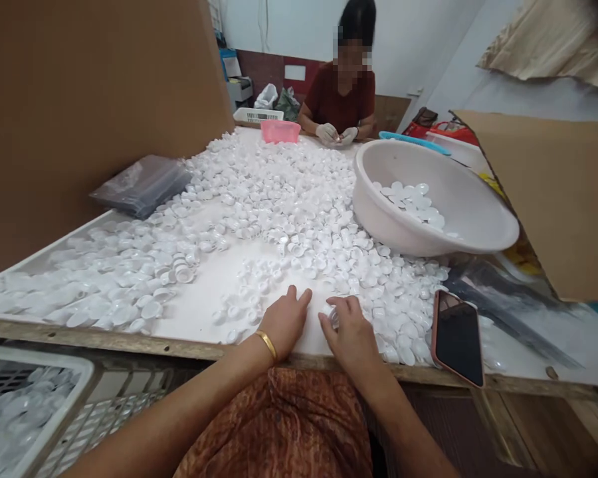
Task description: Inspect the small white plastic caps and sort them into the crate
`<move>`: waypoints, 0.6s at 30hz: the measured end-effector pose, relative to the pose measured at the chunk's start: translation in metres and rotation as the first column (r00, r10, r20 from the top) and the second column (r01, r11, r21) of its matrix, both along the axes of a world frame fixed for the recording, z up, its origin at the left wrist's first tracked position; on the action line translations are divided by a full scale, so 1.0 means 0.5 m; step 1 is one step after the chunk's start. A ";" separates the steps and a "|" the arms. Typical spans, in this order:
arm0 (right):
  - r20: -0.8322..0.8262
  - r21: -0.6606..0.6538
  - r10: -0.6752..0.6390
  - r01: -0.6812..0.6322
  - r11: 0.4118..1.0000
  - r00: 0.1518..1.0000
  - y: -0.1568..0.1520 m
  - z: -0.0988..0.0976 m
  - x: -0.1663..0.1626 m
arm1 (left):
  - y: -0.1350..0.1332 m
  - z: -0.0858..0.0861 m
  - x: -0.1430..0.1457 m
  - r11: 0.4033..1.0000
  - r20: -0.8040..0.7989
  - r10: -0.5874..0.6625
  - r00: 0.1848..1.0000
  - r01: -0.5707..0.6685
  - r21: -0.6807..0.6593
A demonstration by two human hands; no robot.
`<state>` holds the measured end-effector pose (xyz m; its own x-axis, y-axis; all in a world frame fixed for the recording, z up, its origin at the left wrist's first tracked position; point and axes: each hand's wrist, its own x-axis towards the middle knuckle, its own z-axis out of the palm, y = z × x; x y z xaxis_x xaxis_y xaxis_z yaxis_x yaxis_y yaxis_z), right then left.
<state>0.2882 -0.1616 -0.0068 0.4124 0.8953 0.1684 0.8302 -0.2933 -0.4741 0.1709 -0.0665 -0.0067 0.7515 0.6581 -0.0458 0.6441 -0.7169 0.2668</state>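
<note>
Small white plastic cap-like pieces (299, 192) cover much of the white tabletop, shallow and rounded. At the near edge of the table, my left hand (285, 322) rests palm down, a gold bangle at its wrist. Two of its fingertips show, stretched forward and apart; the rest of that hand's fingers are hidden, and nothing is seen in it. Just to the right, my right hand (353, 332) curls its thumb and fingers around one white cap (333, 316). A loose group of smaller white pieces (252, 285) lies ahead and left of my hands.
A large white basin (428, 232) holding flat white discs (411, 202) stands at right. A phone (458, 338) lies near the edge. Cardboard (94, 119) walls the left side. Below it is a white basket (74, 372). A gloved co-worker (341, 99) sits opposite, beside a pink basket (280, 131).
</note>
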 end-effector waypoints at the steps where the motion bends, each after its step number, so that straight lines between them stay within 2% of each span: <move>1: -0.066 0.034 0.007 -0.004 0.999 0.998 0.001 0.005 0.005 | 0.007 0.005 -0.006 0.997 0.074 0.040 0.996 -0.036 -0.063; 3: -0.200 0.084 0.035 -0.018 0.996 0.979 0.002 0.018 0.007 | 0.016 0.019 -0.026 0.963 0.250 0.175 0.952 -0.113 -0.243; 4: -0.254 0.098 0.058 -0.034 0.995 0.965 0.003 0.026 0.002 | 0.016 0.027 -0.041 0.921 0.321 0.260 0.911 -0.134 -0.365; 6: -0.326 0.105 0.130 -0.101 0.989 0.936 0.010 0.043 -0.023 | 0.009 0.045 -0.085 0.775 0.378 0.437 0.816 -0.128 -0.619; 8: -0.372 0.079 0.236 -0.223 0.972 0.898 0.032 0.055 -0.068 | 0.001 0.062 -0.146 0.608 0.367 0.586 0.723 -0.092 -0.789; 9: -0.397 0.063 0.294 -0.294 0.954 0.869 0.050 0.059 -0.099 | 0.000 0.067 -0.183 0.556 0.364 0.645 0.672 -0.085 -0.827; 10: -0.426 0.050 0.354 -0.369 0.928 0.833 0.072 0.061 -0.137 | 0.000 0.072 -0.226 0.529 0.367 0.697 0.616 -0.098 -0.843; 12: -0.496 0.034 0.479 -0.536 0.844 0.724 0.119 0.063 -0.233 | 0.000 0.077 -0.326 0.514 0.378 0.792 0.480 -0.189 -0.836; 13: -0.532 0.035 0.536 -0.616 0.787 0.655 0.140 0.063 -0.289 | -0.002 0.078 -0.382 0.506 0.383 0.829 0.408 -0.256 -0.823; 14: -0.570 0.040 0.598 -0.707 0.706 0.564 0.158 0.063 -0.347 | -0.005 0.079 -0.438 0.486 0.382 0.862 0.333 -0.331 -0.809; 16: -0.627 0.101 0.669 -0.809 0.579 0.400 0.187 0.061 -0.459 | -0.017 0.077 -0.548 0.385 0.341 0.923 0.180 -0.464 -0.798; 18: -0.785 0.137 0.589 -0.873 0.468 0.192 0.206 0.058 -0.552 | -0.030 0.070 -0.646 0.216 0.254 0.967 0.012 -0.563 -0.798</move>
